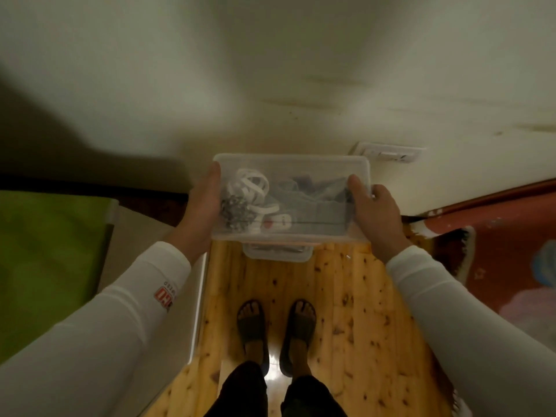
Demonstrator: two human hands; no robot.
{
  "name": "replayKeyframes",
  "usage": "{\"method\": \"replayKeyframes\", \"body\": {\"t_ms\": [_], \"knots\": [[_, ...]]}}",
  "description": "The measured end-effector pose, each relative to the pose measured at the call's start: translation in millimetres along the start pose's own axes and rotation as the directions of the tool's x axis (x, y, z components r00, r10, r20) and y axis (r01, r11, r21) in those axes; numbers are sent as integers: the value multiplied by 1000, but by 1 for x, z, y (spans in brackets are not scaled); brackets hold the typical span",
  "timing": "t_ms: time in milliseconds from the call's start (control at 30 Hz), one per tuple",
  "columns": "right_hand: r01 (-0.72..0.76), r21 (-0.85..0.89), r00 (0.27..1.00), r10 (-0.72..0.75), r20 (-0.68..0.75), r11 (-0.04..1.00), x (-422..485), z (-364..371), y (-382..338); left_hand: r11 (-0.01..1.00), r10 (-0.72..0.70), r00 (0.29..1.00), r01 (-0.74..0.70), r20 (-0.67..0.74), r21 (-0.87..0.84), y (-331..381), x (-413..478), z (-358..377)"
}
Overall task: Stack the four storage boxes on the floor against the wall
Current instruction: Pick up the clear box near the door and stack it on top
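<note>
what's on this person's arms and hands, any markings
Long white sleeves reach both wrists. The left sleeve bears a red and white logo with small lettering; the right sleeve shows none. The left hand and right hand are bare.

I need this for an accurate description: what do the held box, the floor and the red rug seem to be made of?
The box looks like clear, slightly frosted plastic: its contents show through the lid. The floor seems varnished wood: knots, grain and a bright glare. The rug is probably woven textile, matte red, with a fringed edge.
</note>
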State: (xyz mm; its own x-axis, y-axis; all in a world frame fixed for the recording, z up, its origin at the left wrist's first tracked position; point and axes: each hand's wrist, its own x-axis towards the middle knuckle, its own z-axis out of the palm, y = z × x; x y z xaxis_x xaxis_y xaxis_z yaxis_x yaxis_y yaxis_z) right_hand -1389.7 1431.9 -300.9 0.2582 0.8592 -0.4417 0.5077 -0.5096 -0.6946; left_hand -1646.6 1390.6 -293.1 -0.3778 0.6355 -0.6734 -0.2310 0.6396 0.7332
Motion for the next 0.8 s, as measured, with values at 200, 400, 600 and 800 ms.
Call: {"method": "replayKeyframes", "body": {"t_ms": [200,400,600,800], "knots": [[46,-46,999,-46,0,998,51,37,32,1000,11,1000,-11,7,-8,-33,56,7],[21,-51,1000,-22,-19,998,76,60,52,1000,-11,998,13,63,-18,-52,88,13],[-1,-30,1000,1,7,1000,85,68,67,1000,17,997,-17,71,5,-58,104,19],[6,-60,1000,-7,-17,998,89,74,74,1000,12,999,-13,46,12,-69,112,22]]}}
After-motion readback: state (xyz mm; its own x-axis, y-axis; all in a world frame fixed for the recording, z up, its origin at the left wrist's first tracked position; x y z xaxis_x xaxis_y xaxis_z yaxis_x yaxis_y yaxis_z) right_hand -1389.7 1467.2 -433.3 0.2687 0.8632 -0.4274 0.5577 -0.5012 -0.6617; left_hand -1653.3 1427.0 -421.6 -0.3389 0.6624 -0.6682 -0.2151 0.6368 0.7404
